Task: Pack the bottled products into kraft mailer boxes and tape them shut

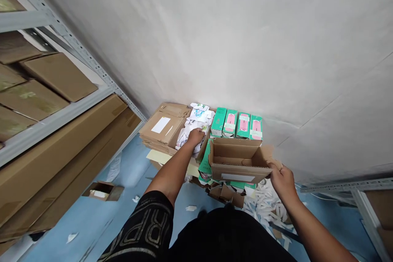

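Note:
My right hand (281, 178) grips the end flap of an open cardboard box (233, 172). Inside, this box looks bare, and a white label is on its near side. My left hand (195, 136) reaches into a larger carton on the left, its fingers closed on crumpled white printed paper (196, 125). Some of the fingertips are hidden in the paper. Behind the held box stand several green boxes (219, 122) with pink fronts. Another green box shows partly under its left end.
Flattened cardboard (159, 120) is stacked left of the paper. A metal shelf (61, 110) with cartons rises at left, and a second rack (365, 213) stands at right. White scraps (270, 200) and a small open box (106, 191) lie on the blue floor. A pale wall (233, 41) is behind.

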A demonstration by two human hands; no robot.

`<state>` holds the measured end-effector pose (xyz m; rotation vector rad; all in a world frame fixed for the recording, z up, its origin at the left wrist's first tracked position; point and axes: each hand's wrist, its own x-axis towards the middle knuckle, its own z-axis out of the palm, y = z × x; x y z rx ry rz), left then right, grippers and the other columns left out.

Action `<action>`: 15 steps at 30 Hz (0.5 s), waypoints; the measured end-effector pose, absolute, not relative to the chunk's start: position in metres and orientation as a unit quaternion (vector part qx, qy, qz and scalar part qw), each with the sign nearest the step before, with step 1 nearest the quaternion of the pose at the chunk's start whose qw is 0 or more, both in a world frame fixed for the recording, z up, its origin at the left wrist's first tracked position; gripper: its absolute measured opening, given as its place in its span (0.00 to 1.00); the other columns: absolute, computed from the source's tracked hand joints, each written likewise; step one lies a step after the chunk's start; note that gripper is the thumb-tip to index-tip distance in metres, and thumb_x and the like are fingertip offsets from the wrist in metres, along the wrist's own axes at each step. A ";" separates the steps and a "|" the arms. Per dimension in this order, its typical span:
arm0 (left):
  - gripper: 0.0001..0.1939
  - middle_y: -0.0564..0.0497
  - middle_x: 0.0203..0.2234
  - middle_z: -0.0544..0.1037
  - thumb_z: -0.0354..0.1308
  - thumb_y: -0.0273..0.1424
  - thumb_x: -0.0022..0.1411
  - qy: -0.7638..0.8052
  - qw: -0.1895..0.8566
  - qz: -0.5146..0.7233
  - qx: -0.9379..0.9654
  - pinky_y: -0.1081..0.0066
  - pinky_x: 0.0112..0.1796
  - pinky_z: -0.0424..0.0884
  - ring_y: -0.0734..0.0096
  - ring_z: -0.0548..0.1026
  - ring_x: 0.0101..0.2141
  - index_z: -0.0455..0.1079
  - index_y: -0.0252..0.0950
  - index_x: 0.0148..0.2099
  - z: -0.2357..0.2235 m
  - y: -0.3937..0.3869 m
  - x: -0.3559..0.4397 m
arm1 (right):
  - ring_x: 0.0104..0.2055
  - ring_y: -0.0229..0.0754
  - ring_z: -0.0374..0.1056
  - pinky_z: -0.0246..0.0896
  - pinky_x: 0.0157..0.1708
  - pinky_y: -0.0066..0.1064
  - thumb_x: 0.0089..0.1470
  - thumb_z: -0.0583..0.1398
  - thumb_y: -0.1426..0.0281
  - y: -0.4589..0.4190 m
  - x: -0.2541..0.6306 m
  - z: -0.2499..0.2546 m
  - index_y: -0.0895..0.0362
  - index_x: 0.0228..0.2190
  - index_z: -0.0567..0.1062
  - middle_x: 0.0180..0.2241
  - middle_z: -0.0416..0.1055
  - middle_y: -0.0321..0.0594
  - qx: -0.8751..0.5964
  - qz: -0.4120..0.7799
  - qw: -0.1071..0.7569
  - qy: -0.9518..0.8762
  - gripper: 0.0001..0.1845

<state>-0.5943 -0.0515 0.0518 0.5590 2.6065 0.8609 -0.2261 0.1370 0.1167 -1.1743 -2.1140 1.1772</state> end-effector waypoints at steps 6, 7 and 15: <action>0.11 0.53 0.24 0.75 0.55 0.36 0.65 0.906 0.136 0.336 0.219 0.72 0.30 0.61 0.69 0.71 0.28 0.74 0.36 0.35 0.081 -0.099 -0.596 | 0.30 0.48 0.70 0.59 0.29 0.31 0.54 0.57 0.52 0.116 -0.227 0.118 0.57 0.23 0.77 0.24 0.77 0.44 -0.449 0.405 0.244 -0.759 0.23; 0.12 0.54 0.24 0.74 0.54 0.37 0.66 0.902 0.117 0.344 0.233 0.72 0.30 0.61 0.69 0.70 0.28 0.74 0.36 0.36 0.091 -0.108 -0.595 | 0.30 0.48 0.70 0.58 0.28 0.32 0.54 0.57 0.52 0.112 -0.227 0.118 0.57 0.23 0.77 0.24 0.77 0.44 -0.452 0.401 0.245 -0.758 0.23; 0.13 0.45 0.40 0.80 0.52 0.35 0.73 0.738 -0.116 0.300 0.593 0.65 0.46 0.71 0.61 0.76 0.44 0.77 0.37 0.48 0.199 -0.162 -0.543 | 0.31 0.51 0.72 0.57 0.30 0.33 0.55 0.55 0.51 0.075 -0.232 0.122 0.55 0.23 0.75 0.26 0.78 0.47 -0.465 0.363 0.249 -0.768 0.23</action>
